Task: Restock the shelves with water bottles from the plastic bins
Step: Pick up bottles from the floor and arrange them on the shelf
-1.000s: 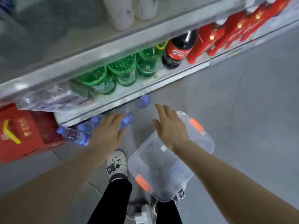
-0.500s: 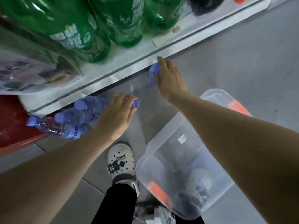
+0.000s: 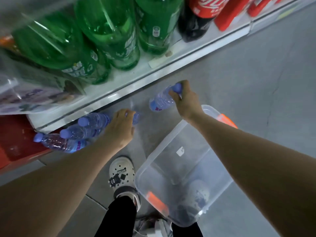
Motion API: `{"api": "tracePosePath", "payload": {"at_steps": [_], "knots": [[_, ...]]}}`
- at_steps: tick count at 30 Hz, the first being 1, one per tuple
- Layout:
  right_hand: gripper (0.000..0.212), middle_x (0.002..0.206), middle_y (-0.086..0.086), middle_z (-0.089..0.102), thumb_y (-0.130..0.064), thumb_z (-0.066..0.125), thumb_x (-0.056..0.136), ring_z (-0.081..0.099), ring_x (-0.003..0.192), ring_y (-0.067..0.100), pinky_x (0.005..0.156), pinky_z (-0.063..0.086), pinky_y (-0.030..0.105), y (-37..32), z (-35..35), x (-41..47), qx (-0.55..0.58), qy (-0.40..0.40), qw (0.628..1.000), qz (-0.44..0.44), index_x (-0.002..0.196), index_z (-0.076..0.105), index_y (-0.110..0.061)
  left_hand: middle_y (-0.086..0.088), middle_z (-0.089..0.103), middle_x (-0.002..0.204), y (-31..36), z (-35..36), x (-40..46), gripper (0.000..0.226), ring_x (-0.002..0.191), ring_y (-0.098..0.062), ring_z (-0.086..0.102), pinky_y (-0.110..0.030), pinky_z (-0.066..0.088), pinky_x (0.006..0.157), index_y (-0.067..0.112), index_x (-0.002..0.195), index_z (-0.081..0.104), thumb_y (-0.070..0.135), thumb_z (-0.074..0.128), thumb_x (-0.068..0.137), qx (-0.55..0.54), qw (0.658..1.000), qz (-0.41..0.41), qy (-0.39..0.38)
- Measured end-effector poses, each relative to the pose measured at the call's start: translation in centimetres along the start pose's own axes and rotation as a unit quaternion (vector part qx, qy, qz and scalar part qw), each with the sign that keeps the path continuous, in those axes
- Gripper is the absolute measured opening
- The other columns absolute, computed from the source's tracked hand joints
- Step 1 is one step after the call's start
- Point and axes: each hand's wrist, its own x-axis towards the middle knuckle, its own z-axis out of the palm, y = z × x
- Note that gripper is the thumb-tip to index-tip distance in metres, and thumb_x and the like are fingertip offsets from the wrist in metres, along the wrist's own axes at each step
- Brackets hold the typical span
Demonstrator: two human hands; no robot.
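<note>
My right hand (image 3: 185, 101) grips a small water bottle (image 3: 160, 100) near its blue cap, holding it tilted above the floor just in front of the white shelf edge (image 3: 153, 77). My left hand (image 3: 118, 129) curls over another water bottle (image 3: 136, 118) lying on the floor, hiding most of it. Three more water bottles (image 3: 82, 130) with blue caps lie on their sides under the shelf's lower edge, left of my left hand. The clear plastic bin (image 3: 172, 147) with orange latches sits on the floor beneath my right forearm.
Large green soda bottles (image 3: 106, 36) and a cola bottle (image 3: 198, 16) stand on the shelf above. A red box (image 3: 15, 141) sits at the left under the shelf. My white clog (image 3: 122, 175) is beside the bin. Grey floor spreads to the right.
My right hand has closed on the bottle by the shelf and lifted it off the floor, tilting it. My left hand stays on its bottle. The camera has dipped lower.
</note>
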Motion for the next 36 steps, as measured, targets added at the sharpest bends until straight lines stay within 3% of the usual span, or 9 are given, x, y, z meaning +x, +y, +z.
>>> {"api": "tracePosePath", "payload": {"at_steps": [7, 9, 12, 18, 20, 23, 27, 29, 36], "knots": [[0.027, 0.097, 0.000, 0.061, -0.034, 0.060, 0.095, 0.055, 0.085, 0.016, 0.077, 0.042, 0.028, -6.3, -14.3, -11.3, 0.094, -0.025, 0.995, -0.010, 0.115, 0.050, -0.018, -0.010, 0.037, 0.148, 10.3, -11.2, -6.4, 0.095, 0.135, -0.029, 0.037, -0.045, 0.035, 0.108, 0.013, 0.147, 0.032, 0.042, 0.082, 0.071, -0.117, 0.991, 0.009, -0.059], [0.021, 0.091, -0.003, 0.062, -0.038, 0.063, 0.092, 0.055, 0.081, 0.014, 0.082, 0.046, 0.035, -9.5, -18.4, -14.6, 0.120, -0.008, 0.993, -0.013, 0.103, 0.051, -0.023, -0.002, 0.049, 0.138, 13.7, -14.8, -9.5, 0.095, 0.127, -0.022, 0.047, -0.038, 0.041, 0.101, 0.021, 0.141, 0.040, 0.053, 0.082, 0.062, -0.162, 0.983, 0.037, -0.083], [0.027, 0.084, -0.001, 0.066, -0.051, 0.064, 0.084, 0.061, 0.078, 0.021, 0.083, 0.051, 0.041, -14.6, -24.3, -19.3, 0.125, 0.049, 0.991, -0.014, 0.087, 0.051, -0.028, 0.008, 0.060, 0.116, 18.8, -20.3, -15.0, 0.080, 0.107, -0.012, 0.060, -0.028, 0.047, 0.089, 0.023, 0.126, 0.048, 0.046, 0.085, 0.059, -0.238, 0.966, 0.063, -0.082], [0.036, 0.070, -0.014, 0.053, -0.056, 0.055, 0.092, 0.054, 0.077, 0.023, 0.074, 0.041, 0.031, -24.0, -34.4, -28.1, 0.066, 0.133, 0.988, -0.052, 0.095, 0.050, -0.021, 0.015, 0.064, 0.106, 27.4, -31.2, -24.7, 0.068, 0.093, -0.007, 0.061, -0.024, 0.048, 0.081, 0.031, 0.113, 0.046, 0.058, 0.081, 0.060, -0.274, 0.959, 0.068, -0.009], [0.039, 0.077, -0.003, 0.056, -0.055, 0.052, 0.094, 0.052, 0.082, 0.024, 0.072, 0.039, 0.032, -26.8, -37.2, -30.7, 0.024, 0.143, 0.986, -0.085, 0.100, 0.053, -0.016, 0.017, 0.061, 0.101, 29.3, -34.6, -27.1, 0.059, 0.089, -0.005, 0.057, -0.014, 0.041, 0.072, 0.034, 0.109, 0.046, 0.049, 0.083, 0.066, -0.262, 0.962, 0.077, 0.017], [0.045, 0.082, 0.005, 0.058, -0.056, 0.050, 0.094, 0.054, 0.084, 0.029, 0.071, 0.038, 0.036, -30.9, -40.7, -34.0, -0.008, 0.155, 0.979, -0.134, 0.099, 0.054, -0.011, 0.015, 0.063, 0.100, 31.9, -39.3, -30.2, 0.055, 0.088, -0.007, 0.059, -0.022, 0.044, 0.074, 0.027, 0.111, 0.054, 0.045, 0.083, 0.068, -0.246, 0.963, 0.092, 0.062], [0.046, 0.092, 0.007, 0.061, -0.059, 0.044, 0.096, 0.057, 0.089, 0.031, 0.072, 0.038, 0.036, -36.8, -45.2, -37.4, -0.066, 0.154, 0.967, -0.190, 0.100, 0.051, -0.013, 0.007, 0.069, 0.081, 34.3, -45.7, -33.9, 0.033, 0.081, -0.016, 0.067, -0.025, 0.052, 0.067, 0.023, 0.087, 0.062, 0.042, 0.079, 0.066, -0.234, 0.959, 0.104, 0.119], [0.051, 0.109, 0.011, 0.066, -0.059, 0.039, 0.097, 0.061, 0.099, 0.033, 0.078, 0.042, 0.036, -39.9, -47.6, -39.1, -0.085, 0.143, 0.961, -0.222, 0.115, 0.053, -0.014, 0.008, 0.070, 0.091, 35.2, -48.9, -36.0, 0.042, 0.087, -0.015, 0.066, -0.029, 0.053, 0.075, 0.027, 0.096, 0.062, 0.049, 0.077, 0.064, -0.249, 0.951, 0.112, 0.146], [0.039, 0.125, 0.007, 0.064, -0.043, 0.035, 0.104, 0.055, 0.116, 0.030, 0.093, 0.042, 0.035, -53.4, -55.5, -46.2, -0.149, 0.169, 0.874, -0.431, 0.131, 0.054, -0.022, 0.009, 0.069, 0.102, 37.0, -61.7, -42.5, 0.055, 0.092, -0.009, 0.065, -0.038, 0.053, 0.088, 0.032, 0.103, 0.058, 0.054, 0.082, 0.059, -0.286, 0.912, 0.146, 0.257]]}}
